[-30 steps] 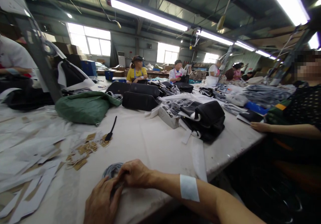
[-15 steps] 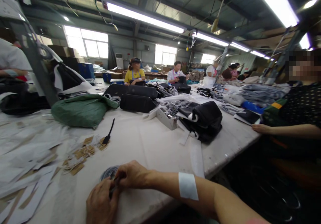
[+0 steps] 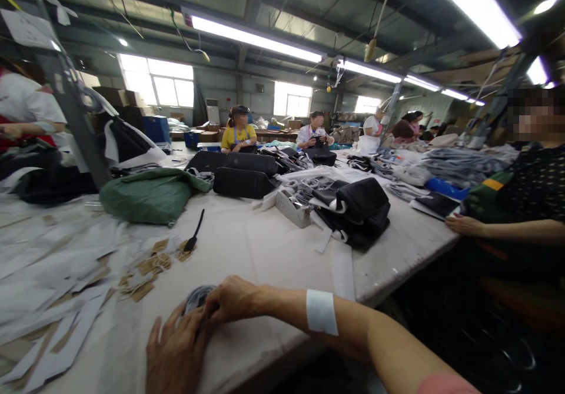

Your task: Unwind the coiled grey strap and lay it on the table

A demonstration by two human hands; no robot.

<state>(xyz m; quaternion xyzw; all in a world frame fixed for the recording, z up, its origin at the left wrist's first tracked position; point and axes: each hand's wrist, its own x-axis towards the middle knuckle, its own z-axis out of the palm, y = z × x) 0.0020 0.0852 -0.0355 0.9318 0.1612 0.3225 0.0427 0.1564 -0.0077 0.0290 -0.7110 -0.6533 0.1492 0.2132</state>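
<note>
Your left hand [image 3: 177, 344], fingers parted, and curled right hand [image 3: 233, 297] meet at the grey coil [image 3: 198, 295] on the table [image 3: 251, 253]; what either pinches is unclear. Likely light, soft: hold its rim.

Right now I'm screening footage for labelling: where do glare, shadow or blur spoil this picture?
Head view: the upper-right tube light and left window burn out to white; below the tabletop, at right, it is nearly black; the papers at left look soft; the left hand and right hand partly hide the grey coil.
</note>
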